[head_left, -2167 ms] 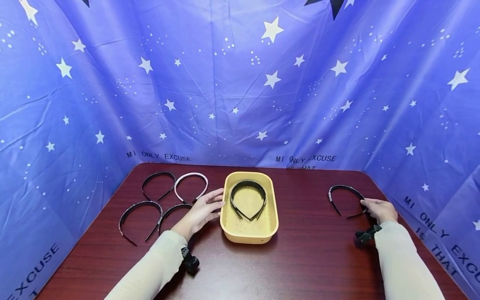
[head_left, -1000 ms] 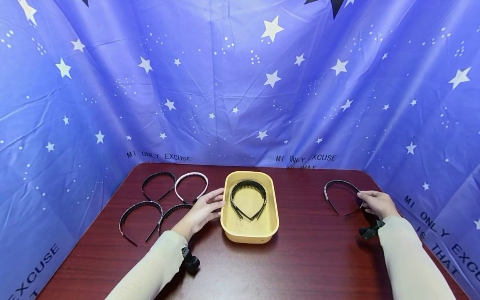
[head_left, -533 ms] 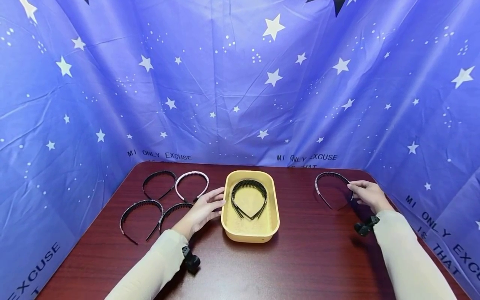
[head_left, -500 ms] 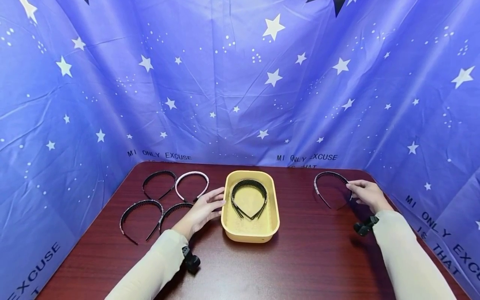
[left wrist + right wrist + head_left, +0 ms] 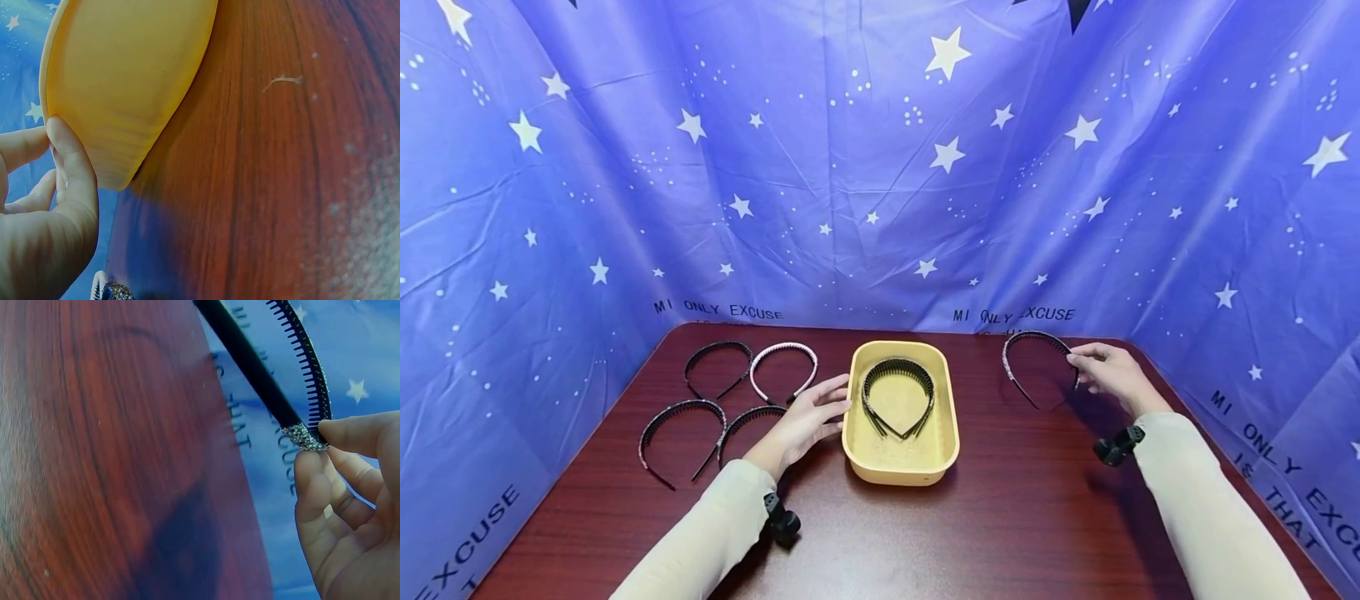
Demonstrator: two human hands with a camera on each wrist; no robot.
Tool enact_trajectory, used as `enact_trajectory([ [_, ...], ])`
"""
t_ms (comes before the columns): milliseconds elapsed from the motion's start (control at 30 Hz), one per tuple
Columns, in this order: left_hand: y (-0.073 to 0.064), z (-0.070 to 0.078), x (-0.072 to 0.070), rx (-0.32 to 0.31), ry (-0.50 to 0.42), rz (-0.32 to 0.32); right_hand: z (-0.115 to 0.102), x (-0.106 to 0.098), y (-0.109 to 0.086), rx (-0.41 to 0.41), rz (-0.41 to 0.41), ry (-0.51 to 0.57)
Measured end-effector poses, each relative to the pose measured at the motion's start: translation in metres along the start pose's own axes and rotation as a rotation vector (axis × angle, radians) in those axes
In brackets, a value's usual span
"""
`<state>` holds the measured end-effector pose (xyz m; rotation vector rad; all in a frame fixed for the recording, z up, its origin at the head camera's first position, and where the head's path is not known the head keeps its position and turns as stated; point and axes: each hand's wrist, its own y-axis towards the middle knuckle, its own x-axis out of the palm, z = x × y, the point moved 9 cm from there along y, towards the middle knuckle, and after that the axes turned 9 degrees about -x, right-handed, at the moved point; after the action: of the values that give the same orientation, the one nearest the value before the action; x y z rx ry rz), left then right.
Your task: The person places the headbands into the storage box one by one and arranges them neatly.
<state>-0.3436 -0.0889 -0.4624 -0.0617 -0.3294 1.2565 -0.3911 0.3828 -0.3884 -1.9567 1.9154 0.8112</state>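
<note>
My right hand [image 5: 1108, 375] pinches a black toothed headband [image 5: 317, 375] near the lower end of one arm, thumb on one side and fingertips on the other. Silvery glitter covers the band's outer face. It is held up over the right rear of the table, casting a shadow on the wood. My left hand [image 5: 805, 421] rests its fingertips against the left side of a yellow plastic bin [image 5: 898, 477], right at the rim. Inside that bin lie black headbands [image 5: 897, 367], overlapping each other, their arms crossing toward the front.
Left of the bin, a black headband [image 5: 718, 345] and a pink one [image 5: 784, 346] lie at the back. Before them are two dark headbands, one glittery [image 5: 683, 405], the other partly hidden by my left hand. A blue star-patterned curtain [image 5: 850, 167] surrounds the reddish-brown table [image 5: 1000, 517].
The right hand has carried its headband up off the table, leftward and toward the back. My left hand stays at the bin, and the other headbands have not moved.
</note>
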Motion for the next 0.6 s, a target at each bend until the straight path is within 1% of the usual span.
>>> enact_trajectory([
  [133, 0.000, -0.001, 0.000, -0.002, -0.004, 0.001, -0.014, 0.007, 0.002, -0.041, -0.019, -0.004],
  [267, 0.000, -0.001, 0.000, -0.005, -0.002, 0.004, -0.028, 0.014, 0.004, -0.064, -0.047, -0.001],
  [600, 0.001, -0.002, -0.001, -0.006, -0.005, 0.005, -0.055, 0.035, 0.010, -0.082, -0.106, 0.002],
])
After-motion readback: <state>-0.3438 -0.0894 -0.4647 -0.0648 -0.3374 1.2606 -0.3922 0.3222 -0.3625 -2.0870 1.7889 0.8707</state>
